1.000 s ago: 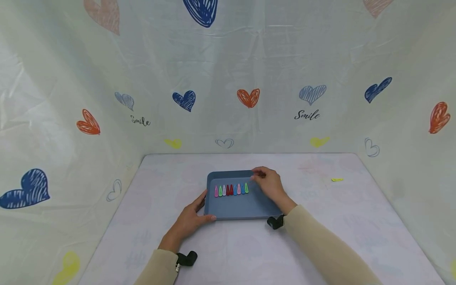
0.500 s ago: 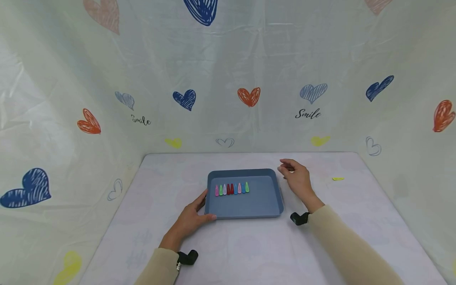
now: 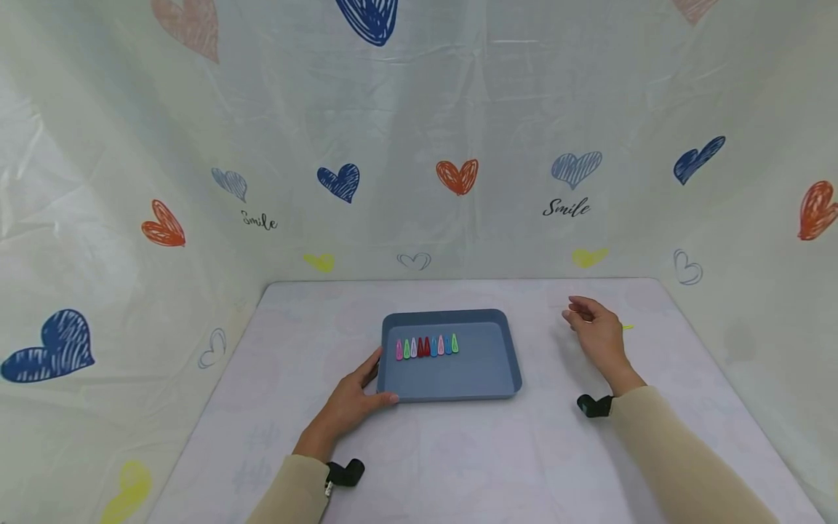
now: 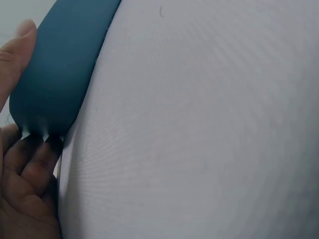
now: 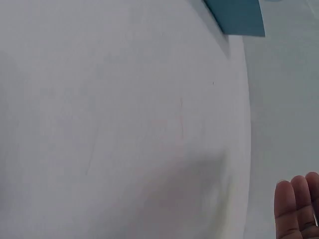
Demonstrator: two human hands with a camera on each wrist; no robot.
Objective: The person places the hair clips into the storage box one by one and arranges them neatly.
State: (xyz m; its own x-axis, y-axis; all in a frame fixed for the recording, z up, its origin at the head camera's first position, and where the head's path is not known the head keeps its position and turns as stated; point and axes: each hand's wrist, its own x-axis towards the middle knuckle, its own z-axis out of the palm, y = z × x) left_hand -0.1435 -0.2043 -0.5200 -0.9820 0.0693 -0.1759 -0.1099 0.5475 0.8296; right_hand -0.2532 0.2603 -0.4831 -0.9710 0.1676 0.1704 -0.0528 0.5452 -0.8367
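A blue-grey tray [image 3: 458, 378] lies on the table, with a row of several colourful snap hair clips [image 3: 427, 347] in its left half. My left hand [image 3: 348, 404] holds the tray's near left corner, thumb at the front rim and fingers against the left side. The left wrist view shows that hand's fingertips [image 4: 37, 144] touching the tray wall [image 4: 60, 74]. Over the table right of the tray hovers my right hand [image 3: 599, 336], fingers loosely bent and holding nothing visible. A yellow hair clip [image 3: 628, 327] peeks out beside it, mostly hidden by the hand.
A white cloth covers the table [image 3: 445, 466]. Behind it hangs a pale curtain [image 3: 511, 131] printed with hearts and words. Each wrist carries a small black camera [image 3: 345, 473].
My right hand has left the tray's far right part and travelled right to the yellow hair clip, partly covering it. The left hand, tray and row of hair clips stay put.
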